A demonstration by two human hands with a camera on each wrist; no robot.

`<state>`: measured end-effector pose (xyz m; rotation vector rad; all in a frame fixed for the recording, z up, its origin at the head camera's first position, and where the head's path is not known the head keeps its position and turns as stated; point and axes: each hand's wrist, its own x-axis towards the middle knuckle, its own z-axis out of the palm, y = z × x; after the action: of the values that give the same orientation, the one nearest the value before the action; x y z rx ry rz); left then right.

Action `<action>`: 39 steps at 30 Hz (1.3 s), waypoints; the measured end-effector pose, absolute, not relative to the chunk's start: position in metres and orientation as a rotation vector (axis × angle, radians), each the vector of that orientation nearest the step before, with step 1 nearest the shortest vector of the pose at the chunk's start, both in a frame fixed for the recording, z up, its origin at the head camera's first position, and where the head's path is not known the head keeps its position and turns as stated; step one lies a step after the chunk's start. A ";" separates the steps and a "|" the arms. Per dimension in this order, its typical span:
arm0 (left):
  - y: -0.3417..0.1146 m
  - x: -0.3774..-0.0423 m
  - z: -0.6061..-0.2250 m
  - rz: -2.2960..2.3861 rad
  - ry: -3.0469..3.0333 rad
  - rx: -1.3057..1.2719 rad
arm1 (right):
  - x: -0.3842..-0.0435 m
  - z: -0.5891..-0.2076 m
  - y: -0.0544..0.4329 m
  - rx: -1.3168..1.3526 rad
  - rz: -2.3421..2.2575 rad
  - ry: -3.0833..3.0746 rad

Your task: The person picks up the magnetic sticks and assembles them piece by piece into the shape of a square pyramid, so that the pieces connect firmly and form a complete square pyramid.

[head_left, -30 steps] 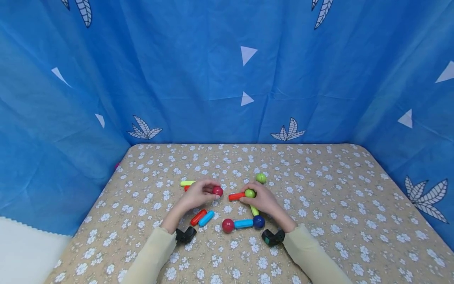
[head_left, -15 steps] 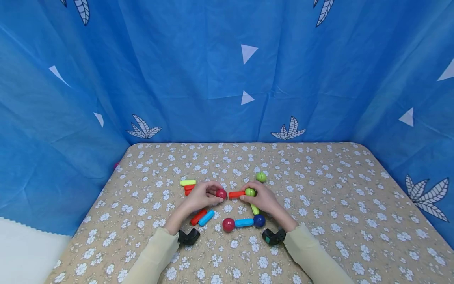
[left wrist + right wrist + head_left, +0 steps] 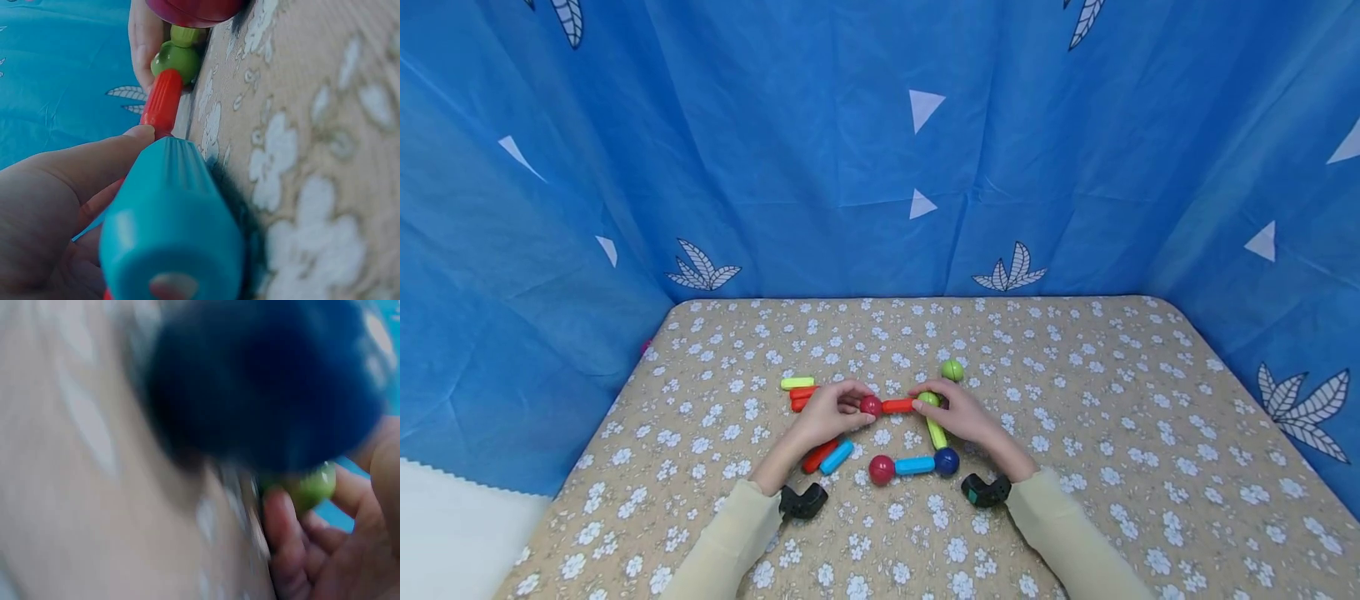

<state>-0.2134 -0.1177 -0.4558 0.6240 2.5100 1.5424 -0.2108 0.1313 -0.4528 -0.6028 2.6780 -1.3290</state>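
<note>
In the head view my left hand point(image 3: 826, 414) pinches a dark red ball point(image 3: 871, 405) between thumb and fingers. The ball meets the left end of a red stick point(image 3: 897, 406). At the stick's other end is a green ball point(image 3: 929, 400), gripped by my right hand point(image 3: 961, 414). From that ball a yellow-green stick point(image 3: 936, 434) runs to a dark blue ball point(image 3: 947, 461). A light blue stick point(image 3: 914, 466) joins the blue ball to a second red ball point(image 3: 882, 470). In the right wrist view the blue ball point(image 3: 269, 381) looms large and blurred, hiding part of the hand.
Beside my left wrist lie a loose red stick point(image 3: 820, 457) and a light blue stick point(image 3: 837, 457). Behind that hand are a yellow-green stick point(image 3: 797, 383) and red sticks point(image 3: 802, 393). Another green ball point(image 3: 952, 370) rests beyond my right hand. A flowered cloth covers the table point(image 3: 1075, 400).
My left hand has moved right, bringing the red ball up to the free end of the red stick. The right hand keeps its hold on the green ball with little movement.
</note>
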 end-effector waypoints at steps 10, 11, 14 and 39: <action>-0.117 -0.212 -0.457 1.581 2.498 0.575 | -0.211 -0.452 0.135 -0.583 -1.366 2.643; -0.117 -0.212 -0.457 1.584 2.496 0.567 | -0.211 -0.452 0.135 -0.580 -1.365 2.653; -0.116 -0.212 -0.458 1.597 2.486 0.542 | -0.211 -0.453 0.134 -0.585 -1.344 2.683; -0.151 -0.207 -0.440 1.660 2.628 0.453 | -0.210 -0.460 0.127 -0.543 -1.251 2.852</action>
<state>-0.2068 -0.1509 -0.4403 0.4531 2.6281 1.6600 -0.2100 0.1267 -0.4602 -0.5429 2.8519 -1.2508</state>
